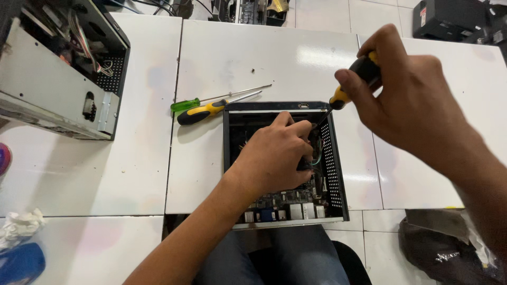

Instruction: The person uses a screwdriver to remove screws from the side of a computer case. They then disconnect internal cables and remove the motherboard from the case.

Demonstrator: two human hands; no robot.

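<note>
Screwdriver (353,84) tip down-left (steeply tilted)

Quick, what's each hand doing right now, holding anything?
Left hand: inside the small black case, fingers curled among the cables; cannot tell if it grips anything.
Right hand: closed on a black-and-yellow screwdriver.

head view: sits on your head, looking steeply down | close over your left hand (274,155) and right hand (412,100) | white table (264,58) fills your frame | single view only
</note>
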